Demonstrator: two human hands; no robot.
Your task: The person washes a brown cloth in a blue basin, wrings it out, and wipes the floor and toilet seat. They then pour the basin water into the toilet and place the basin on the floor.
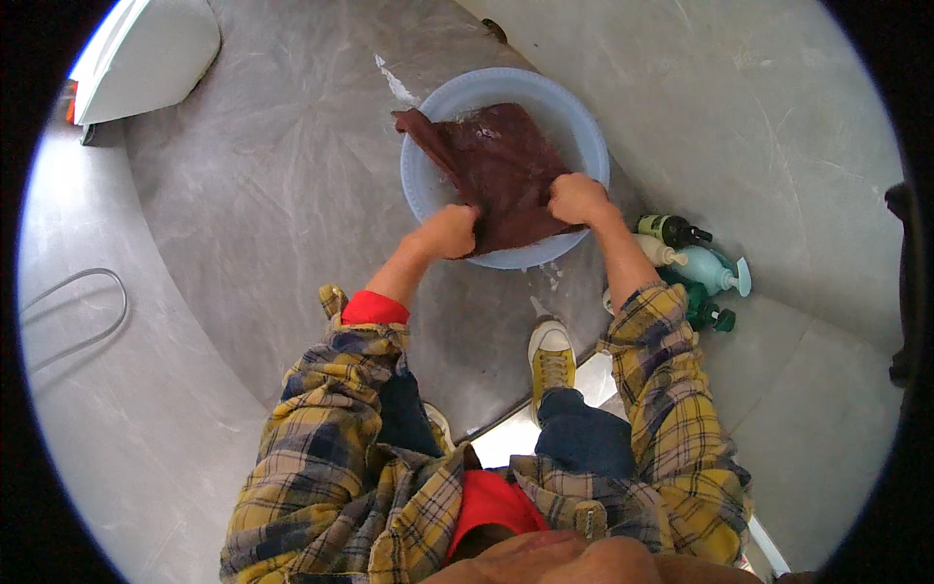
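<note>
A wet, dark reddish-brown cloth (pixel 506 161) lies spread across a light blue round basin (pixel 420 180) on the floor. One corner of it hangs over the basin's left rim. My left hand (pixel 450 231) is closed on the cloth's near left edge. On the near right edge, my right hand (pixel 579 200) grips the same cloth in a fist. Both hands are over the basin's near side, with the cloth stretched between them. Some water shows in the basin beside the cloth; what lies under it is hidden.
Several pump bottles (pixel 713 271) stand in the corner to the right, close to my right forearm. Splashes of suds (pixel 394 82) mark the grey floor (pixel 282 195). A white fixture (pixel 151 58) is at the far left, and a grey hose (pixel 125 302) lies nearer.
</note>
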